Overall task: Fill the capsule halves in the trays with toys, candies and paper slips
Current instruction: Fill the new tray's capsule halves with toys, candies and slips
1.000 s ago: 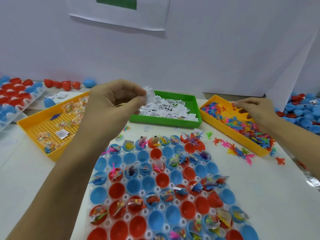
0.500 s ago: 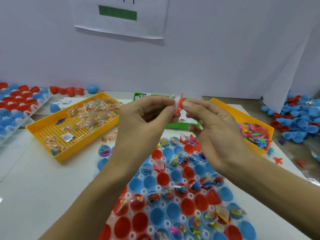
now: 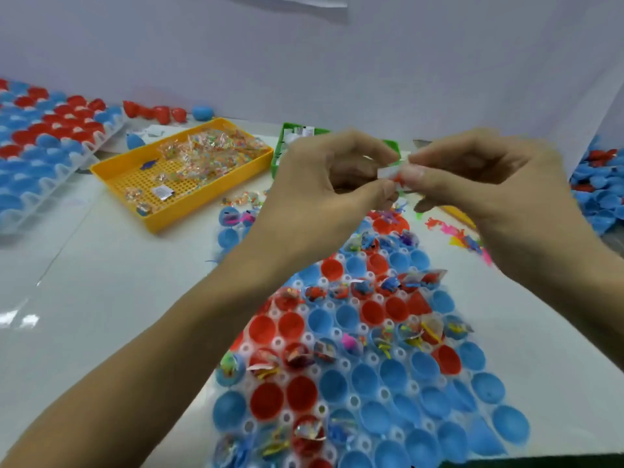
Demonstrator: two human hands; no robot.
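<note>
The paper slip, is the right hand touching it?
Touching. The head view shows the right hand pinching the white paper slip at its fingertips, with the left hand gripping the slip's other end.

I read this as a small assembly/packing workstation, not a home. White table [image 3: 101,298] boxed in by plain white partition walls [image 3: 439,79], a printed sheet [image 3: 324,0] taped up far centre. Bulk stock sorted in bins: yellow bin [image 3: 175,211] of wrapped candies far left, green bin [image 3: 280,146] beside it. Clear trays [image 3: 371,358] hold rows of red and blue capsule halves; loose halves [image 3: 597,197] are heaped far right.
</note>
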